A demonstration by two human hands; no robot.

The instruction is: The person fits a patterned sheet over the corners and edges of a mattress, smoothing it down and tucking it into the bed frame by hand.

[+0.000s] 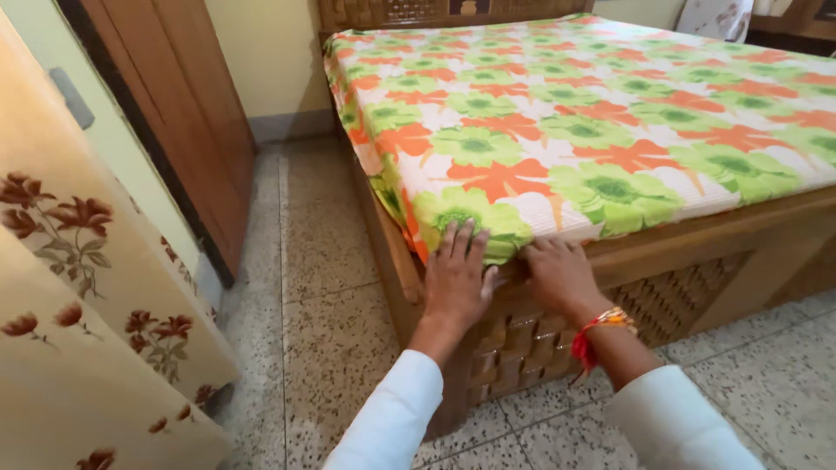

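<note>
A bed with a wooden frame (697,252) carries a mattress covered by a floral sheet (566,130) in green, orange and white. My left hand (455,277) lies flat with fingers spread against the near corner of the mattress, on the sheet's edge. My right hand (557,271) is beside it, fingers curled down at the sheet's lower edge where it meets the frame. A red and orange thread band (596,335) circles my right wrist. Both arms wear white sleeves.
A cream curtain with red flowers (78,287) hangs at the left. A wooden door (187,113) stands behind it. Speckled terrazzo floor (322,261) runs between the door and the bed. A carved headboard (418,13) is at the far end.
</note>
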